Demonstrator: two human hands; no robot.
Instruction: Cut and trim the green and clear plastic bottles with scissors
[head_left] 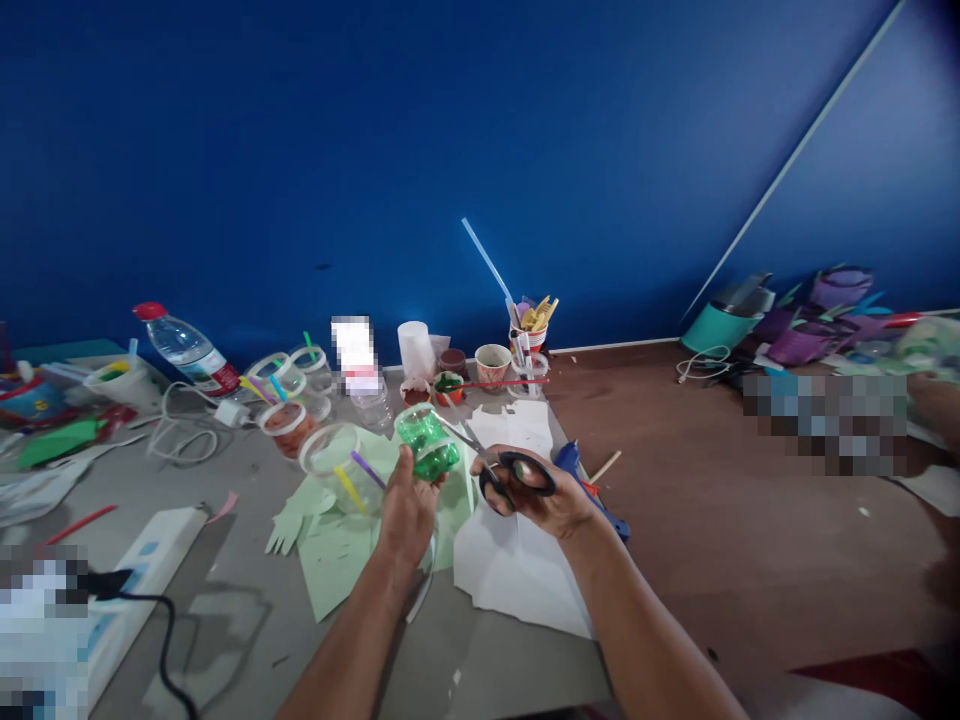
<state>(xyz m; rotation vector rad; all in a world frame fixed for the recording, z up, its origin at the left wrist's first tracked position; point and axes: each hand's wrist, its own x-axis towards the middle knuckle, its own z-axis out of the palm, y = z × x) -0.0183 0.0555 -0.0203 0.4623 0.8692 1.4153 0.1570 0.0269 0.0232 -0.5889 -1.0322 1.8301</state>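
Note:
In my left hand is a green plastic bottle piece, see-through and cup-like, gripped by fingers and thumb. My right hand has its fingers in the dark handles of a pair of scissors. The blades are spread and point up and left, close to the green piece; whether they touch it I cannot tell. Beneath my hands lie white paper and light green paper. A clear plastic cup with a yellow and a purple straw piece stands left of my left hand.
A cup of wooden cutlery, a paper cup and small paint pots stand near the blue wall. A tilted water bottle is at left, a power strip at front left. A blue glue gun lies right. Someone's hand shows far right.

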